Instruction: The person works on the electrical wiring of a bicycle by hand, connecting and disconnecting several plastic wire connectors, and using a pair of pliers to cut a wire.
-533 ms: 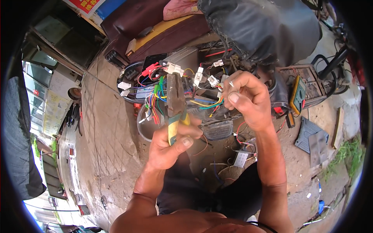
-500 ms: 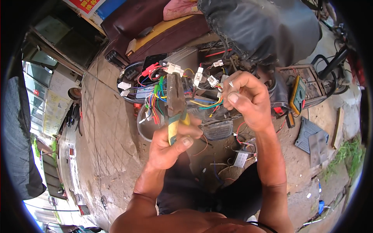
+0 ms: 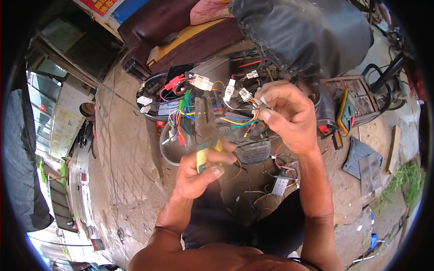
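Observation:
My left hand (image 3: 199,176) is closed around pliers (image 3: 205,122) with worn jaws pointing up and yellow grips. My right hand (image 3: 291,117) pinches thin wires (image 3: 264,106) near their ends, to the right of the pliers' tips. Behind both hands lies a tangle of coloured wires (image 3: 233,121) with white plug connectors (image 3: 201,82), red ones (image 3: 174,81) and green ones (image 3: 186,95). A clear container (image 3: 169,153) sits left of the pliers, partly under the wires.
A dark seat cover (image 3: 307,31) and maroon sofa (image 3: 176,49) stand behind. A yellow multimeter (image 3: 346,108) lies right of the wires. A silver box (image 3: 280,185) with leads, grey plates (image 3: 357,153) and a wooden strip (image 3: 393,149) are on the ground (image 3: 122,180).
The pliers and my left hand have moved slightly downward. My right hand has shifted a little down, with the wires between its fingers now more visible.

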`<act>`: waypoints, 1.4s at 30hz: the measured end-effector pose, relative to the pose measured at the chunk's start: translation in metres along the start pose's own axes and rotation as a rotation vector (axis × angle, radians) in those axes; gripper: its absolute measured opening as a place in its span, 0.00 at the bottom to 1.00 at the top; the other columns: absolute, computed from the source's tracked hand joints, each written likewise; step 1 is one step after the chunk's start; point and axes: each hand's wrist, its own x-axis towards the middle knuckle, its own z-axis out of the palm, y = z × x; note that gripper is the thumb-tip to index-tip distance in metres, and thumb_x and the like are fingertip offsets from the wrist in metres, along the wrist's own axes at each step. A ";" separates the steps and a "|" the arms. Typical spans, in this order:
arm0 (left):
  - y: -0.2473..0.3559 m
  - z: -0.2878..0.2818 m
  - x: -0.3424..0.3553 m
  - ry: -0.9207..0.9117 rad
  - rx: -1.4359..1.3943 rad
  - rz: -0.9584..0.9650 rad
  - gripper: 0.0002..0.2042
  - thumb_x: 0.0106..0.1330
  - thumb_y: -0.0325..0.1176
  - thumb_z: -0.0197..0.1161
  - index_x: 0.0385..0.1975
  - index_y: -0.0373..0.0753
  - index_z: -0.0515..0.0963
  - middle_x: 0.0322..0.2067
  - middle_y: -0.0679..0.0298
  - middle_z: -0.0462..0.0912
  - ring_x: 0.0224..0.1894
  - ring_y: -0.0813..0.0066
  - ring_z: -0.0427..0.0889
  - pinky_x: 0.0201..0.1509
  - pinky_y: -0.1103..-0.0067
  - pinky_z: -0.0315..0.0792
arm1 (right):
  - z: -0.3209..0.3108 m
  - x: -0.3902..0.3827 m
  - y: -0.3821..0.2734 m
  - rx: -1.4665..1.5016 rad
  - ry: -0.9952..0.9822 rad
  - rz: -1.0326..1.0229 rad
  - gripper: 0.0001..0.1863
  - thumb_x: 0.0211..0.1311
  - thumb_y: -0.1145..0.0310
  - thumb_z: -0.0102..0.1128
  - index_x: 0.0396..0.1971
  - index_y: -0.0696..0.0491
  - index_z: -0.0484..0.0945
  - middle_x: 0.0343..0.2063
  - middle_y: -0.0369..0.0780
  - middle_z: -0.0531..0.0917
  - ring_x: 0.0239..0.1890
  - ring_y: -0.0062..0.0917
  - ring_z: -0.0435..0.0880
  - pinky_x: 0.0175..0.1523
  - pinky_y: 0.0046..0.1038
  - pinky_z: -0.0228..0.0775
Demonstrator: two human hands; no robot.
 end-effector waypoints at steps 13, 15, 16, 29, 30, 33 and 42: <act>-0.002 -0.002 0.003 -0.007 -0.007 0.018 0.16 0.67 0.36 0.64 0.42 0.26 0.83 0.53 0.42 0.79 0.46 0.58 0.86 0.55 0.63 0.79 | -0.012 -0.001 -0.019 -0.523 -0.004 0.028 0.15 0.54 0.82 0.67 0.44 0.56 0.83 0.33 0.34 0.84 0.26 0.12 0.80 0.30 0.18 0.70; -0.002 -0.001 0.002 -0.005 -0.055 0.004 0.15 0.68 0.35 0.65 0.44 0.28 0.84 0.49 0.48 0.83 0.54 0.57 0.81 0.61 0.60 0.73 | -0.010 -0.003 -0.017 -0.505 0.014 0.067 0.15 0.55 0.81 0.67 0.44 0.56 0.83 0.33 0.35 0.84 0.26 0.13 0.80 0.30 0.19 0.70; -0.001 -0.001 0.002 -0.002 -0.103 -0.008 0.13 0.68 0.33 0.66 0.45 0.29 0.85 0.45 0.53 0.87 0.62 0.55 0.76 0.67 0.57 0.68 | -0.009 -0.004 -0.016 -0.487 0.030 0.103 0.15 0.55 0.80 0.67 0.44 0.56 0.83 0.33 0.36 0.85 0.25 0.14 0.80 0.30 0.19 0.71; -0.006 0.000 -0.004 0.021 0.002 0.000 0.18 0.67 0.39 0.66 0.43 0.27 0.84 0.53 0.43 0.79 0.46 0.56 0.86 0.55 0.62 0.78 | 0.020 -0.005 -0.010 -0.557 0.031 0.050 0.14 0.58 0.79 0.67 0.45 0.56 0.81 0.31 0.38 0.85 0.25 0.15 0.80 0.31 0.22 0.72; -0.006 0.003 -0.004 0.047 -0.032 0.018 0.17 0.66 0.38 0.67 0.43 0.27 0.84 0.54 0.44 0.78 0.47 0.56 0.85 0.55 0.62 0.78 | 0.020 -0.006 -0.007 -0.369 0.049 0.146 0.13 0.60 0.79 0.66 0.46 0.57 0.81 0.32 0.37 0.86 0.26 0.12 0.79 0.31 0.20 0.72; -0.010 0.007 -0.004 0.141 0.029 0.087 0.17 0.64 0.36 0.70 0.45 0.27 0.84 0.55 0.46 0.77 0.49 0.59 0.83 0.55 0.64 0.77 | 0.020 -0.001 -0.010 -0.242 0.052 0.203 0.12 0.64 0.79 0.64 0.46 0.59 0.80 0.33 0.36 0.86 0.29 0.09 0.78 0.33 0.18 0.71; -0.027 0.034 0.014 0.492 0.383 0.158 0.19 0.67 0.34 0.70 0.53 0.29 0.82 0.49 0.60 0.79 0.43 0.78 0.74 0.47 0.81 0.69 | 0.022 0.003 -0.007 -0.138 0.116 0.181 0.08 0.66 0.79 0.66 0.44 0.60 0.81 0.32 0.33 0.84 0.32 0.10 0.78 0.37 0.16 0.71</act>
